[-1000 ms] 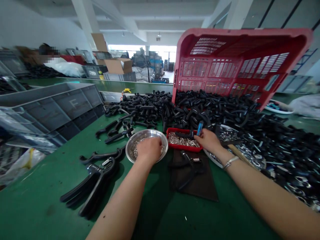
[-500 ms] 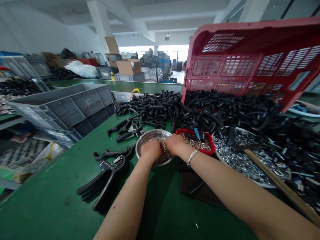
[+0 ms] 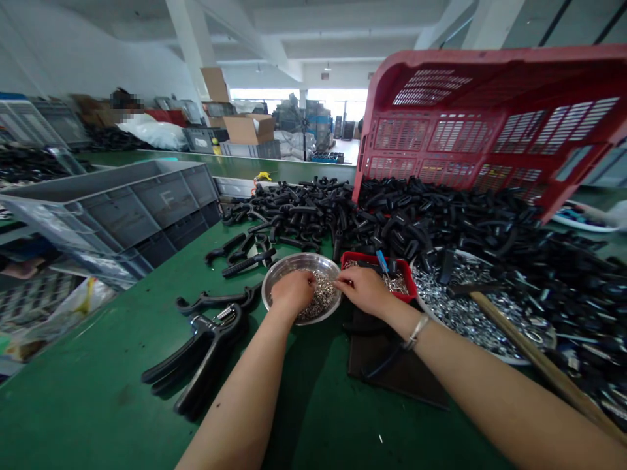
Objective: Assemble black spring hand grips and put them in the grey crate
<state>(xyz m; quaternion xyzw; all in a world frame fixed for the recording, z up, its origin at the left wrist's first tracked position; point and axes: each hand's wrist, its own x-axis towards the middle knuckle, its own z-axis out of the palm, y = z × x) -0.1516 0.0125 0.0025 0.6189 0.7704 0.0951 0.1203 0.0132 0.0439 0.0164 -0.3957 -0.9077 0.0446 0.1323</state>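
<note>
Head view. Tabletop (image 3: 122, 365): green, its left edge seen on a slant.

Metal pieces (image 3: 321, 300): small, bright, gathered in a steel bowl (image 3: 323, 264), which is placed well in from the left edge.

Left hand (image 3: 292, 294): lowered into the bowl over the pieces, fingers curled; whether anything is grasped cannot be told.

Right hand (image 3: 365, 290): held at the bowl's right rim, thumb and fingertips brought together in a pinch; whether a piece is gripped cannot be confirmed.

Red tray (image 3: 413, 282): set just right of the bowl, partly hidden by the right hand; a blue-handled tool (image 3: 381, 261) and further small metal are contained.

Round tray (image 3: 514, 360): set farther right, filled with metal parts (image 3: 455, 307), crossed by a hammer (image 3: 512, 338).

Dark mat (image 3: 421, 382): laid nearer than the red tray, partly covered by the right forearm.

Spring grip (image 3: 208, 365): black, V-shaped, laid between bowl and left edge.

Black handles (image 3: 304, 209): heaped toward the far edge, and inside a tipped red crate (image 3: 441, 57).

Step in hand, as judged: metal pieces being picked over by fingertip. By the next move, a light, precise pinch appears to be required, with neighbouring pieces left undisturbed.
</note>
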